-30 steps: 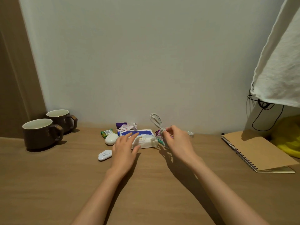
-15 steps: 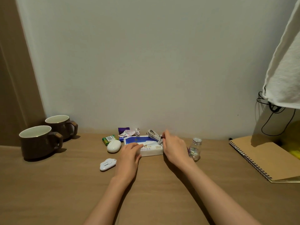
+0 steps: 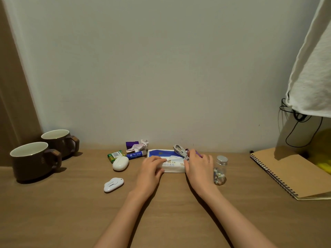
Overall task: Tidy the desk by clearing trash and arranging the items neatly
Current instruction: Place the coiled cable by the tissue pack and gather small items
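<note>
Desk (image 3: 53,212), wood-grain, tidying judged to be in an early-to-middle stage.

Item in hand: tissue pack (image 3: 161,154), blue and white, at 12 o'clock near the wall. The coiled cable (image 3: 180,150) lies on its top right corner.
- Left hand (image 3: 151,171): fingers relaxed and nearly straight, resting on the pack's near left edge and gripping nothing.
- Right hand (image 3: 198,166): fingers curled over the cable's right end, seemingly pinching it against the pack.

Done, by appearance: two mugs (image 3: 34,160) paired at 10 o'clock; spiral notebook (image 3: 295,172) at 2 o'clock.

Left to do:
- Crumpled wrappers (image 3: 138,146) sit at 12 o'clock against the wall, not yet cleared.
- Green batteries (image 3: 114,155), blue tube (image 3: 136,155) and white oval case (image 3: 120,163) lie loosely at 11 o'clock.
- White cloud-shaped gadget (image 3: 113,184) lies apart, nearer the person.

Obstructions:
- Glass vial (image 3: 220,171) stands just beside the right wrist at 1 o'clock and is likely to tip if the pack slides right.
- Hanging white cloth (image 3: 313,68) shades the 2 o'clock corner.
</note>
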Tool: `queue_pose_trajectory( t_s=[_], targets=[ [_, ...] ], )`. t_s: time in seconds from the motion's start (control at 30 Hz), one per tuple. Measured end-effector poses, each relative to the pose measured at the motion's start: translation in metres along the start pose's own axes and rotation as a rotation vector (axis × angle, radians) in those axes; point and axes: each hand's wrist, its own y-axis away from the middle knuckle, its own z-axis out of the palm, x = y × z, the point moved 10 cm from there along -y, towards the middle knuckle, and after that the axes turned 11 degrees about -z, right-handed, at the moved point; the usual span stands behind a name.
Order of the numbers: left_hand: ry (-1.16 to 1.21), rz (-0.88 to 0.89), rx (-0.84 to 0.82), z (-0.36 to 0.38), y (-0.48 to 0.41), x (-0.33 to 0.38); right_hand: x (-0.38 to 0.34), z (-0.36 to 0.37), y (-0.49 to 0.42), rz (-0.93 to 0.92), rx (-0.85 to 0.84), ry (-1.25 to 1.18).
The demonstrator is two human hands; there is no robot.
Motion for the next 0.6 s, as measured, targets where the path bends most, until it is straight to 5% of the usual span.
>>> queue_pose_trajectory(
  t_s=[0.6],
  targets=[
    [0.041,-0.062,0.031,0.009,-0.034,-0.014,0.013,-0.021,-0.006,0.055,0.196,-0.434]
  ],
)
